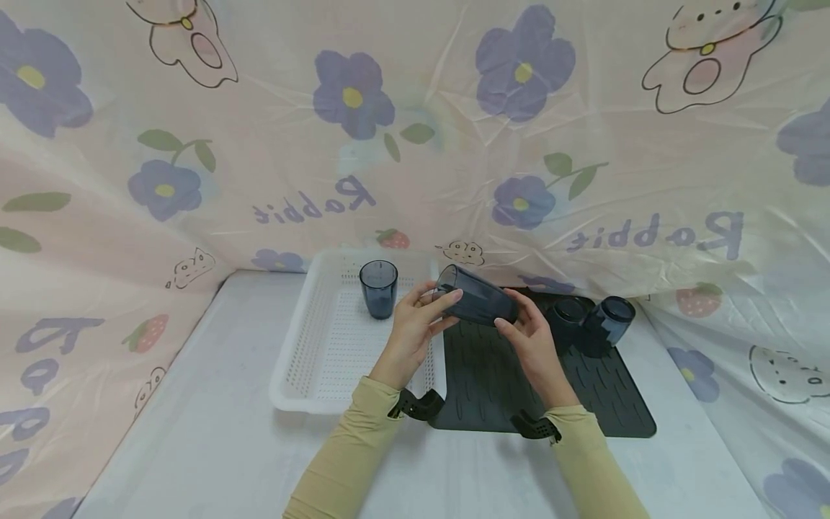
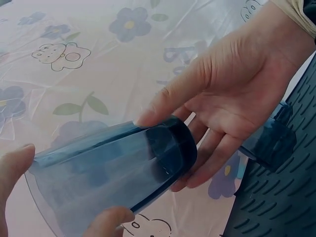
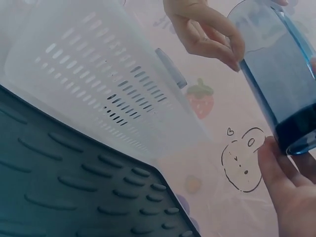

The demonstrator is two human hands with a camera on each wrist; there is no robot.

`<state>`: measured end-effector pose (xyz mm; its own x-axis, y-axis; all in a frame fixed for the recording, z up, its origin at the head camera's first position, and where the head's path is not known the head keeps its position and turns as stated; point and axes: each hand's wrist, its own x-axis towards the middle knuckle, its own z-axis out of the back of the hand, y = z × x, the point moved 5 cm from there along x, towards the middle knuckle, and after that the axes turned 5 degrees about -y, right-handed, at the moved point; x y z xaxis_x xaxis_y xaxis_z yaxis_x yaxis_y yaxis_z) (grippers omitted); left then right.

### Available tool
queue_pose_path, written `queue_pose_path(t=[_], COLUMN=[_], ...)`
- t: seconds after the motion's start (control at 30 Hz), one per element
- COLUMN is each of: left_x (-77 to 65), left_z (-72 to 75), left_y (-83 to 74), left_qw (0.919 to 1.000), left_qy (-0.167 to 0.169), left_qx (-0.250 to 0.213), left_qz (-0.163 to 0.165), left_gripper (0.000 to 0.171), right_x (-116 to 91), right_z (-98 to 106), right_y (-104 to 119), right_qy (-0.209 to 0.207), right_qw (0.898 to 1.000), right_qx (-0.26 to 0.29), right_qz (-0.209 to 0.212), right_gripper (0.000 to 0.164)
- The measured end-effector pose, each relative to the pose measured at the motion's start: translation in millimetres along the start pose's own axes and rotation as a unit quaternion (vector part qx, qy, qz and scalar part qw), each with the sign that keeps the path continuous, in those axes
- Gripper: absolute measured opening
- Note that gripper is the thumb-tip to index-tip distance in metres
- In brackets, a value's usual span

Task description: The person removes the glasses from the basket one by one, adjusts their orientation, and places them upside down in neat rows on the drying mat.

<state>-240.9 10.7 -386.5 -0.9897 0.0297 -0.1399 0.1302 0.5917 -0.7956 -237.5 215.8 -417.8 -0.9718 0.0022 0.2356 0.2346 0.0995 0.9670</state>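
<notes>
Between both hands a blue-tinted drinking glass (image 1: 478, 297) lies tilted on its side in the air, its rim toward the left. My left hand (image 1: 415, 324) grips it near the rim, with thumb and fingertips on the wall in the left wrist view. The thick base is held by my right hand (image 1: 533, 339), whose thumb and fingers pinch it from two sides; the palm shows in the left wrist view (image 2: 232, 94). Inside the white basket (image 1: 292, 360) another blue glass (image 1: 379, 290) stands upright with its mouth up.
A dark ridged drying mat (image 1: 483, 382) lies right of the basket, touching or very near its side. On its back right two more blue glasses stand upside down, one glass (image 1: 612, 321) at the outer side. Patterned cloth (image 1: 428, 173) hangs behind the white table (image 1: 214, 404).
</notes>
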Motion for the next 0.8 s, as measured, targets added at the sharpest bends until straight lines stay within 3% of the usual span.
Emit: queue_pose_path(t=[0.3, 0.8], left_x=[-0.9, -5.7], left_z=[4.9, 10.4], left_y=[-1.9, -15.1], left_qw=[0.9998, 0.9925], left_qy=[0.003, 0.098], left_qx=[0.021, 0.073], left_qz=[0.003, 0.007], left_gripper=[0.059, 0.059], right_x=[3, 3], right_z=[-7, -10], right_y=[-1, 34], right_qy=[0.004, -0.008], right_qw=[0.999, 0.994], right_qx=[0.036, 0.056], right_qz=[0.003, 0.093], right_gripper=[0.054, 0.054])
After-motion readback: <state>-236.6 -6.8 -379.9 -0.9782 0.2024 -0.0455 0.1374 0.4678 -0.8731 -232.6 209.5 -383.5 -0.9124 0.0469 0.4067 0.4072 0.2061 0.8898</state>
